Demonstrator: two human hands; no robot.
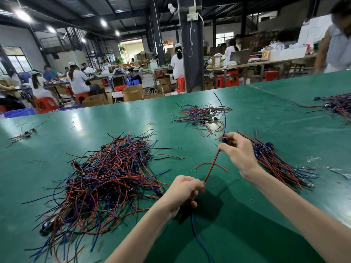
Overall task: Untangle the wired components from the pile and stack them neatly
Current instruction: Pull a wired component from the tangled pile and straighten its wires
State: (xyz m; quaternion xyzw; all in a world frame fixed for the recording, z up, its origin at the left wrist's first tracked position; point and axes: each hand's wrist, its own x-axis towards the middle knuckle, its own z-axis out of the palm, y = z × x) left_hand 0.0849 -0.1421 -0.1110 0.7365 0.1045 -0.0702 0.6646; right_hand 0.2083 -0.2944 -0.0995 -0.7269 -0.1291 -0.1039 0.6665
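Observation:
A big tangled pile [106, 179] of red, black and blue wired components lies on the green table [247, 215] at left. My right hand [239, 150] pinches one small black component [224, 139] above the table; a blue wire rises from it. Its red and black wires [211, 165] stretch down to my left hand [183, 190], which grips their ends. A blue wire [195, 234] hangs from under my left hand. Just right of my right hand lies a straightened stack [279, 162] of components with wires running the same way.
A smaller loose heap [201, 118] of wired parts sits farther back at centre. Another heap [336, 105] lies at the far right, and a few parts [26, 132] at far left. A person [336, 42] stands beyond the table's right end. Workers sit at benches behind.

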